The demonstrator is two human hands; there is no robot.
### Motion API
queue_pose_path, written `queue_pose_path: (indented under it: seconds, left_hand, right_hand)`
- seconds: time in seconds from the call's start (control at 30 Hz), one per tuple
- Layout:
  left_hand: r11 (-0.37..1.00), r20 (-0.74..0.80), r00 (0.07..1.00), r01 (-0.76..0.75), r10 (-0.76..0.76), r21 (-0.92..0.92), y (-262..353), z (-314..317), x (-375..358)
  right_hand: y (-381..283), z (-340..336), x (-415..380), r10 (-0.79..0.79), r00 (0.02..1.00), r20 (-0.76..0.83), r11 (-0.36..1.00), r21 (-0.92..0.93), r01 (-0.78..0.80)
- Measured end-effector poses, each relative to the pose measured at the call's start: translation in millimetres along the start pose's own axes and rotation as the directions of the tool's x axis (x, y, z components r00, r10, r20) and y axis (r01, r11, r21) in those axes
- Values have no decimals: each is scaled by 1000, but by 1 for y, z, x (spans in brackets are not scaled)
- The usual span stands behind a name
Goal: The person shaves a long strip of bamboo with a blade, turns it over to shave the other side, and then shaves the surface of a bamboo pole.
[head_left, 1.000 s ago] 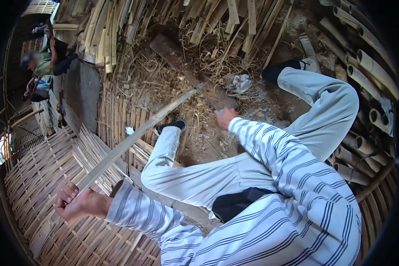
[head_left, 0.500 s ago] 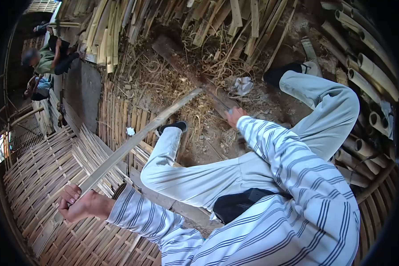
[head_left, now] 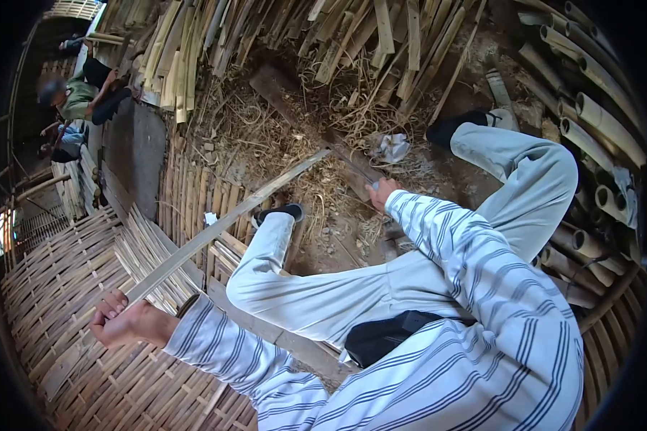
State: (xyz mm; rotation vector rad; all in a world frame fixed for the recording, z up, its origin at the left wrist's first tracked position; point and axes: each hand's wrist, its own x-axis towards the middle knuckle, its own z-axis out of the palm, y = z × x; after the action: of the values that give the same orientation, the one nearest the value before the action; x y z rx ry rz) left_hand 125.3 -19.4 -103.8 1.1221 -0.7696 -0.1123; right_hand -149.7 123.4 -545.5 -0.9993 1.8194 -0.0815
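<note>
Head view: left hand closed in a full fist round the near end of one long bamboo strip, which runs up and away to a far tip beside the wooden block. Right hand wrapped shut on a blade handle; the thin blade lies just off the strip's far tip, contact not clear. Against the two earlier pictures the right hand has drifted slightly toward the block and back, and the left fist has slid a little lower along the woven mat; the strip keeps its line, so I judge the trimming stroke at the tip is under way, not finished. Count: one strip in hand, one blade, one block, two hands, two legs in pale trousers, two people seated far beyond the mat; round bamboo poles right of the block, too overlapped to count.
</note>
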Motion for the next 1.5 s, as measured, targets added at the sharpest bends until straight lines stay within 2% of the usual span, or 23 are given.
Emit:
queue_pose_path:
  seconds: [0.1, 0.2, 0.3, 0.4, 0.47, 0.5, 0.57, 0.63, 0.67, 0.73, 0.83, 0.93, 0.97, 1.0, 1.07, 1.17, 1.27, 1.3, 1.4, 1.43, 1.47, 1.5]
  left_hand:
    - [1000, -15, 1000, 4, -3, 9, 3, 1, -9]
    - [997, 74, 997, 38, -34, -64, -2, -6, 0]
    - [988, 202, 979, 54, -25, -144, 0, -8, -5]
    - [977, 292, 956, 73, -12, -200, 9, -3, -13]
    - [962, 353, 936, 100, -4, -253, 18, -1, -24]
    - [960, 388, 922, 97, 12, -261, 23, 1, -29]
    - [978, 338, 940, 16, 57, -209, 28, 13, -40]
    - [990, 291, 951, -78, 110, -119, 25, 14, -46]
    - [990, 293, 952, -44, 83, -135, 20, 15, -38]
    - [989, 307, 951, 20, 27, -148, 13, 11, -19]
    - [982, 368, 930, 46, 25, -182, 8, 7, -11]
    - [974, 393, 919, 75, 15, -213, 11, 9, -15]
    - [974, 394, 919, 76, 15, -214, 11, 11, -17]
    - [972, 388, 922, 75, 18, -224, 14, 13, -20]
    - [970, 384, 923, 69, 27, -233, 20, 20, -29]
    - [961, 431, 901, 82, 41, -263, 23, 21, -36]
    - [947, 455, 889, 107, 45, -302, 26, 19, -38]
    - [943, 455, 890, 114, 43, -312, 30, 21, -42]
    - [943, 432, 900, 86, 66, -323, 35, 19, -52]
    - [935, 463, 884, 105, 68, -339, 39, 16, -55]
    - [924, 495, 866, 126, 74, -360, 42, 13, -57]
    - [912, 523, 849, 148, 82, -383, 44, 11, -60]
  right_hand:
    - [-24, -4, -16, -34, 999, -3, 999, -14, 34]
    - [-56, -32, -49, -215, 969, 118, 977, 30, 213]
    - [-71, -40, -64, -248, 960, 127, 968, -7, 251]
    - [-24, -4, -24, -98, 993, 65, 994, -44, 101]
    - [28, 29, 16, -50, 990, -133, 992, -123, 34]
    - [24, 21, 21, -90, 992, -87, 987, -143, 77]
    - [25, 9, 27, -157, 987, 28, 969, -188, 159]
    - [5, 3, 4, -127, 991, 41, 979, -158, 132]
    - [-13, -8, -1, -113, 993, 26, 984, -139, 116]
    - [-37, -25, -29, -218, 971, 102, 971, -73, 226]
    - [-54, -24, -41, -331, 943, 45, 943, -17, 332]
    - [-9, -5, -22, -235, 970, 57, 971, -29, 237]
    - [16, 3, -2, -312, 935, 167, 913, -222, 344]
    - [44, 9, 22, -361, 889, 282, 798, -400, 451]
    - [88, 26, 53, -117, 993, 22, 952, -281, 118]
    - [44, -32, 22, -49, 991, 126, 996, -74, 59]
    - [31, -22, 17, -184, 983, 10, 983, 9, 184]
    - [16, -26, 1, -161, 987, -5, 984, 71, 161]
    - [20, -16, -10, -192, 975, 107, 981, -7, 194]
    - [5, -47, -36, -211, 944, 252, 958, -138, 251]
    - [40, -5, -2, 9, 990, 138, 997, -72, 1]
    - [46, -10, -1, -8, 997, 82, 997, -78, 14]
